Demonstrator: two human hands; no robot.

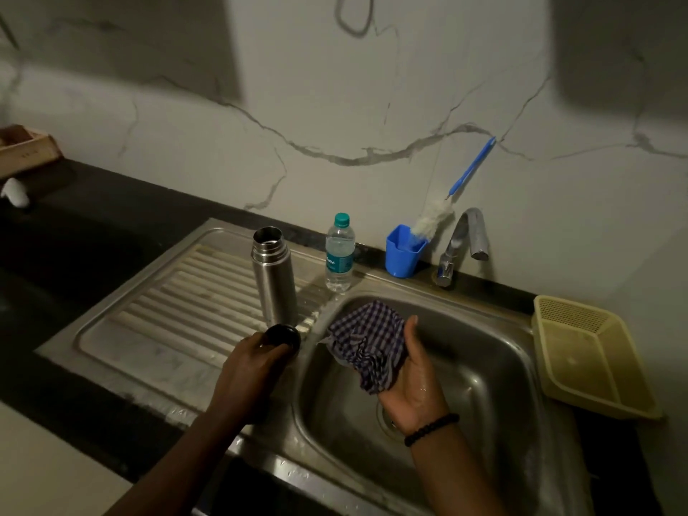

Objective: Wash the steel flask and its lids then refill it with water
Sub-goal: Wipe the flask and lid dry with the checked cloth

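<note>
Black plastic fills the left hand's fingers (273,350), curled round a dark lid (283,336) just in front of the upright, open steel flask (274,277); the right hand (411,378) holds a checked cloth (366,344) over the sink (495,351), close beside the lid.

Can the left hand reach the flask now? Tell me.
Probably yes, but not freely: the left hand holds a dark lid right beside the flask, nothing between; it must set the lid down first.

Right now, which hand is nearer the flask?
Left. The left hand, gripping the lid, sits at the flask base; the right hand holds the cloth over the sink.
</note>
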